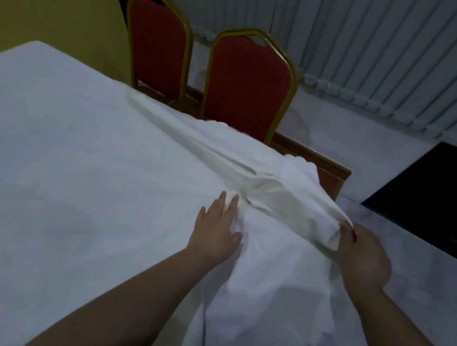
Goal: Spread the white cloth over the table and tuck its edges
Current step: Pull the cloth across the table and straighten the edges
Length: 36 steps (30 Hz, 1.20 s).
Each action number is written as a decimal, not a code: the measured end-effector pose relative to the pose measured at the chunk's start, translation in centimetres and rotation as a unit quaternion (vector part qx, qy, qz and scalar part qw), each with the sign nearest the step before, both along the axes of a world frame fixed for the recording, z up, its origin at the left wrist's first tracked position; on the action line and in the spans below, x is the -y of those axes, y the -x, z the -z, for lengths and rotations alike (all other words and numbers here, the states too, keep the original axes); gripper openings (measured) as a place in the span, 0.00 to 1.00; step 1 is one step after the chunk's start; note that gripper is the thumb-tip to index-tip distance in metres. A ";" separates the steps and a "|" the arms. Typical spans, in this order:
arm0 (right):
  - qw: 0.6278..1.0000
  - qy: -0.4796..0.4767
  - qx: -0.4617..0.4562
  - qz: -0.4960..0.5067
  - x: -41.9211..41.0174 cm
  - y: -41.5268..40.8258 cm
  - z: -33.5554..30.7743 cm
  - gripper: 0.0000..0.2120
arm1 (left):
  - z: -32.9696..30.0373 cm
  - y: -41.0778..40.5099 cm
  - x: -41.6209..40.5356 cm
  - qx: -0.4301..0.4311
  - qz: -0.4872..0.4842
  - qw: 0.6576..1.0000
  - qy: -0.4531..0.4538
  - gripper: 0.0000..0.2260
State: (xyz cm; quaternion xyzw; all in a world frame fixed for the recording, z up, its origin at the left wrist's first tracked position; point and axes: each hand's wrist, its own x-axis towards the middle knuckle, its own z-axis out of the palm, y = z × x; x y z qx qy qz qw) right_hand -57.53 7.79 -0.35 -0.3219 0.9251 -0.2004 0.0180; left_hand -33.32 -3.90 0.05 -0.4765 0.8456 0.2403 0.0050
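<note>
The white cloth (69, 163) covers most of the wooden table (331, 166), whose bare brown edge shows only at the far right corner. A long bunched fold runs from the chairs toward me. My left hand (216, 227) lies flat on the cloth, fingers apart, just left of that fold. My right hand (361, 255) is past the table's near right corner and pinches the end of the fold, which stretches taut from it. Below my hands the cloth hangs down over the table's side.
Two red chairs with gold frames (247, 82) stand pushed against the table's far side. White vertical blinds (373, 47) hang behind them. Pale glossy floor (421, 275) lies to the right, with a dark opening at the far right edge.
</note>
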 end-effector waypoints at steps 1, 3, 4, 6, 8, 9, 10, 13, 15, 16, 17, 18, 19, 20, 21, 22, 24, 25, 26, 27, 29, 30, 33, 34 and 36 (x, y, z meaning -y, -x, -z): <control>1.000 -0.008 0.009 0.021 -0.4 0.6 0.4 0.22 | 0.4 0.1 -0.3 0.015 -0.002 1.000 -0.004 0.33; 0.998 -0.021 0.020 0.052 -0.9 1.6 1.1 0.21 | 1.3 0.4 -0.8 0.044 -0.002 0.999 -0.002 0.33; 0.997 -0.025 0.026 0.065 -1.0 2.1 1.5 0.21 | 1.6 0.4 -1.0 0.059 0.000 0.998 0.002 0.34; 0.995 -0.026 0.053 0.082 -0.7 3.0 2.0 0.20 | 2.0 0.5 -1.4 0.080 0.013 0.997 0.002 0.33; 0.990 -0.011 0.101 0.098 0.0 4.2 2.5 0.18 | 2.2 0.6 -1.5 0.085 0.023 0.996 -0.003 0.33; 0.987 -0.002 0.120 0.104 0.3 4.8 2.7 0.17 | 2.3 0.7 -1.6 0.088 0.025 0.996 -0.007 0.33; 0.986 -0.003 0.130 0.106 0.6 5.2 3.0 0.16 | 2.3 0.6 -1.7 0.090 0.026 0.996 -0.008 0.33; 0.988 -0.026 0.135 0.076 1.2 5.6 4.4 0.17 | 2.5 0.8 -1.8 0.095 0.028 0.995 0.001 0.34; 0.988 -0.022 0.153 0.023 1.7 5.0 6.0 0.19 | 2.7 1.1 -2.0 0.102 0.030 0.994 0.004 0.35; 0.986 -0.027 0.165 0.001 2.0 4.4 6.7 0.19 | 2.7 1.2 -2.2 0.103 0.033 0.994 0.006 0.36; 0.983 -0.038 0.177 -0.016 2.4 3.9 7.3 0.19 | 2.7 1.3 -2.4 0.104 0.036 0.994 0.011 0.37; 0.980 -0.049 0.189 -0.030 2.8 3.4 7.8 0.19 | 2.8 1.4 -2.7 0.110 0.039 0.993 0.017 0.37; 0.977 -0.055 0.201 -0.045 3.3 3.0 8.2 0.18 | 2.8 1.5 -2.9 0.119 0.043 0.992 0.023 0.37; 0.974 -0.058 0.213 -0.058 3.7 2.7 8.6 0.18 | 2.7 1.7 -3.3 0.128 0.046 0.990 0.031 0.36; 0.970 -0.061 0.225 -0.069 4.1 2.4 8.9 0.17 | 2.8 1.9 -3.7 0.138 0.049 0.988 0.038 0.36; 0.967 -0.066 0.236 -0.076 4.4 2.3 9.1 0.17 | 2.8 2.2 -4.3 0.145 0.053 0.987 0.040 0.35; 0.960 -0.077 0.255 -0.083 5.0 2.3 9.3 0.16 | 2.5 2.5 -5.2 0.150 0.054 0.987 0.020 0.36; 0.957 -0.081 0.264 -0.086 5.2 2.4 9.3 0.16 | 2.5 2.6 -5.5 0.149 0.055 0.987 0.015 0.35; 0.955 -0.083 0.269 -0.088 5.3 2.7 9.3 0.15 | 2.5 2.7 -5.7 0.154 0.055 0.986 0.017 0.34; 0.954 -0.085 0.272 -0.089 5.3 2.9 9.1 0.15 | 2.2 2.8 -5.8 0.145 0.054 0.988 0.024 0.33; 0.953 -0.080 0.281 -0.081 5.1 3.5 8.9 0.15 | 1.6 3.1 -5.8 0.107 0.040 0.993 0.032 0.31; 0.952 -0.076 0.285 -0.075 4.9 3.8 8.8 0.15 | 1.3 3.3 -5.8 0.113 0.036 0.992 0.036 0.30; 0.953 -0.063 0.292 -0.058 3.9 4.6 8.3 0.15 | 0.7 3.6 -5.3 0.120 0.026 0.991 0.059 0.29; 0.952 -0.055 0.298 -0.048 3.3 4.9 8.1 0.15 | 0.2 3.9 -5.1 0.116 0.030 0.991 0.066 0.29; 0.951 -0.043 0.306 -0.035 2.2 5.0 8.0 0.15 | -0.3 4.5 -4.3 0.100 0.020 0.992 0.071 0.28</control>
